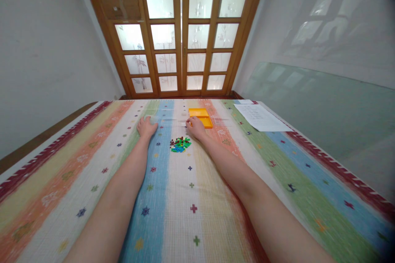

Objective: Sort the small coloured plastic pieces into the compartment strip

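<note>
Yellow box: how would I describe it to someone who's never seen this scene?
On the striped tablecloth, look toward the far end, before the wooden doors. Near the middle there, partly hidden by the right hand, lies the open yellow box. Its two bright yellow-orange halves set it apart from the loose multicoloured pieces nearer the camera and the white sheet to its right.

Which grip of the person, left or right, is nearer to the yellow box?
Right. The right grip overlaps the near left corner of the yellow box in this view; contact is unclear. The left grip is farther away, left of the box.
</note>
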